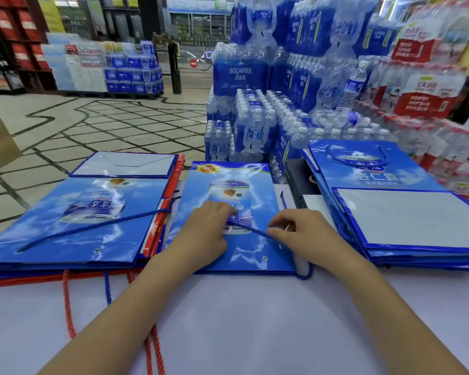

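We are seeing our left arm (125,307) and right arm (390,307) showing bare along their whole visible length. Our left hand (203,234) and right hand (306,234) are showing bare too. A small pale glint (287,228) among the right fingers (284,216) is blurring too much to name.

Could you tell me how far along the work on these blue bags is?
The left stack and right stack of flat bags may be done. In hand: the left hand and right hand pinch the blue cord on the middle bag. Left: its near eyelet looks empty, so threading remains.
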The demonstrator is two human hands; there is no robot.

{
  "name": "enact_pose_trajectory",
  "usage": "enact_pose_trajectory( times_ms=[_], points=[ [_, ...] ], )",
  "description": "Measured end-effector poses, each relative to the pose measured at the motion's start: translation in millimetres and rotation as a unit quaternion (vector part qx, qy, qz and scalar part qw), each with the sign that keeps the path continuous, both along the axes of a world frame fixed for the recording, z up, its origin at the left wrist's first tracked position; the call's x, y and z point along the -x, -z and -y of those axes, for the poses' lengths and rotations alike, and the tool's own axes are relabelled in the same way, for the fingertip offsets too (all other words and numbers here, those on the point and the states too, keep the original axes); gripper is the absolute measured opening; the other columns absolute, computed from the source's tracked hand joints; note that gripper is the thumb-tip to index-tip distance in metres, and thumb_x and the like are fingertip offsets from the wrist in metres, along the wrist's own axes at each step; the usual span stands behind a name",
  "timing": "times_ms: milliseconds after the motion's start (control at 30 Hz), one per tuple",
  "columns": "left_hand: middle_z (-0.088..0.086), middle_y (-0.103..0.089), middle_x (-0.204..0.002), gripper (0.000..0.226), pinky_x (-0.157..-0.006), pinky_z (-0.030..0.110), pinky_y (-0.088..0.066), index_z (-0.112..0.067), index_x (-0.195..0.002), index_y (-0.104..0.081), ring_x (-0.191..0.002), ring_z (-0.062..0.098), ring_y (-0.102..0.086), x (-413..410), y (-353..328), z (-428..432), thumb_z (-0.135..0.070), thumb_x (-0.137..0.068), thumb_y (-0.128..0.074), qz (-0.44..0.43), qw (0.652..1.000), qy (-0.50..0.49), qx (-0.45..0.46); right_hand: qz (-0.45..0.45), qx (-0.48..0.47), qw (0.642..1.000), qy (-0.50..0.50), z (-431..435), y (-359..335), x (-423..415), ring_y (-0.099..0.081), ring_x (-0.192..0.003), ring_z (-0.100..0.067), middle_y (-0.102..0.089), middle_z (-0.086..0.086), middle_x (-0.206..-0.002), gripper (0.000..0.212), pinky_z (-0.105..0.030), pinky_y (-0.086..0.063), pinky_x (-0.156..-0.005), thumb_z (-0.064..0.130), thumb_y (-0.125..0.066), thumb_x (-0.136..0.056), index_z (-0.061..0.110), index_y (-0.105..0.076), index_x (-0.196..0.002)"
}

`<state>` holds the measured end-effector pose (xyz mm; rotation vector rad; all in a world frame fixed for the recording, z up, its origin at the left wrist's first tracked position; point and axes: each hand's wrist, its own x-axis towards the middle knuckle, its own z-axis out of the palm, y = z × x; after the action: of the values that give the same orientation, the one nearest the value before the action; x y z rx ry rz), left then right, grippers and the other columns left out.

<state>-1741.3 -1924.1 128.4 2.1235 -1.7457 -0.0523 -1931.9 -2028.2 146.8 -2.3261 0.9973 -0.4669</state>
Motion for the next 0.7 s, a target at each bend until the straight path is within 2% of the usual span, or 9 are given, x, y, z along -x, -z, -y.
enact_pose_trajectory(
  times_ms=[100,200,300,367,467,533,600,700],
  points=[
    [0.003,-0.056,-0.130,0.050,-0.105,0.037,-0.036,-0.016,-0.132,-0.054,-0.123,0.022,-0.044,2.3,7.3,-0.2,-0.019,-0.085,-0.038,-0.008,0.995,0.099,-0.001,0.019,-0.043,0.999,-0.007,-1.4,-6.2,4.8,-0.061,-0.078,-0.001,-0.070,0.009,-0.084,0.035,-0.013,-0.047,-0.073,-0.002,-0.047,-0.088,0.022,-0.073,-0.093],
    [-0.001,-0.055,-0.117,0.029,-0.101,0.033,-0.039,-0.021,-0.118,-0.063,-0.114,0.016,-0.046,1.0,10.7,-0.1,-0.024,-0.095,-0.046,-0.035,0.995,0.091,0.016,0.015,-0.040,0.999,-0.013,-2.6,-6.7,6.1,-0.064,-0.082,-0.007,-0.069,0.008,-0.083,0.048,-0.015,-0.049,-0.076,-0.012,-0.040,-0.078,0.020,-0.073,-0.091],
    [-0.005,-0.050,-0.102,0.009,-0.093,0.030,-0.042,-0.025,-0.094,-0.058,-0.102,0.011,-0.047,-0.9,7.7,-0.5,-0.034,-0.093,-0.057,-0.049,0.997,0.054,0.023,-0.020,-0.014,1.000,-0.009,-6.8,-8.2,5.6,-0.058,-0.078,-0.002,-0.062,0.017,-0.082,0.040,-0.006,-0.042,-0.068,-0.007,-0.047,-0.083,0.020,-0.075,-0.093],
    [-0.005,-0.050,-0.098,0.011,-0.090,0.031,-0.044,-0.024,-0.087,-0.053,-0.096,0.011,-0.047,-1.0,6.5,-1.3,-0.032,-0.092,-0.059,-0.051,0.997,0.046,0.023,-0.039,0.005,0.999,-0.014,-10.6,-9.9,6.0,-0.050,-0.070,0.002,-0.052,0.020,-0.077,0.032,-0.005,-0.036,-0.061,0.001,-0.051,-0.088,0.021,-0.074,-0.096],
    [-0.005,-0.049,-0.092,0.013,-0.086,0.035,-0.046,-0.023,-0.079,-0.049,-0.090,0.012,-0.048,0.2,3.6,-2.9,-0.026,-0.088,-0.059,-0.063,0.997,0.045,0.025,-0.051,0.036,0.998,-0.022,-10.0,-6.9,5.3,-0.043,-0.065,0.004,-0.046,0.020,-0.076,0.026,-0.005,-0.032,-0.059,0.006,-0.053,-0.092,0.022,-0.072,-0.104],
    [-0.006,-0.048,-0.090,0.015,-0.084,0.034,-0.046,-0.023,-0.076,-0.048,-0.087,0.011,-0.047,1.0,1.5,-4.3,-0.025,-0.086,-0.059,-0.070,0.996,0.043,0.018,-0.054,0.055,0.997,-0.018,-8.4,-3.7,3.4,-0.042,-0.067,0.001,-0.045,0.019,-0.078,0.020,-0.008,-0.031,-0.061,0.013,-0.057,-0.094,0.022,-0.070,-0.107],
    [-0.005,-0.047,-0.089,0.016,-0.082,0.034,-0.046,-0.020,-0.074,-0.047,-0.085,0.011,-0.047,1.9,-0.2,-5.9,-0.025,-0.083,-0.060,-0.076,0.996,0.041,0.015,-0.051,0.070,0.996,-0.008,-7.4,-0.3,2.2,-0.043,-0.074,-0.003,-0.047,0.016,-0.085,0.018,-0.015,-0.035,-0.069,0.017,-0.061,-0.094,0.022,-0.068,-0.110],
    [-0.005,-0.046,-0.089,0.018,-0.081,0.034,-0.046,-0.017,-0.072,-0.047,-0.084,0.010,-0.046,1.9,-1.1,-7.4,-0.025,-0.081,-0.060,-0.081,0.996,0.041,0.007,-0.062,0.084,0.995,0.002,-6.3,2.5,0.6,-0.047,-0.083,-0.010,-0.049,0.011,-0.091,0.013,-0.023,-0.039,-0.078,0.021,-0.061,-0.094,0.021,-0.069,-0.104]
  ],
)
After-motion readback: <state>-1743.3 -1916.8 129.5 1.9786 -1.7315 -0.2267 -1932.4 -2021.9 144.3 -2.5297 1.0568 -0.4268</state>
